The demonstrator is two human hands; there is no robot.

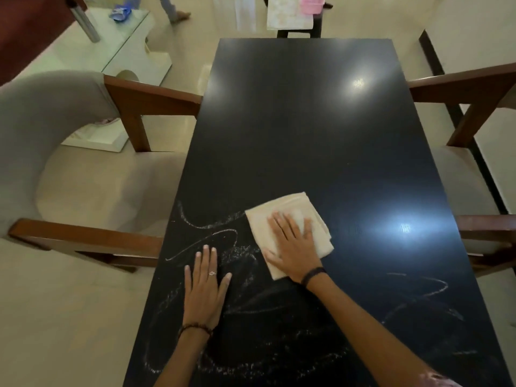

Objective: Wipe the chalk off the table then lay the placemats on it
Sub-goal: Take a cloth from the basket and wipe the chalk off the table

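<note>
My right hand (293,244) presses flat on the cloth (290,233) to scrub the chalk (212,233); left hand (205,286) lies flat, bracing on the table (307,121). Placemats, I think, wait far off.

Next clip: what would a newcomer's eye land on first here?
White chalk scribbles sprawl across the near end of the long glossy black table. The right hand presses a folded cream cloth flat mid-table, while the left hand rests open on the chalk beside it.
</note>
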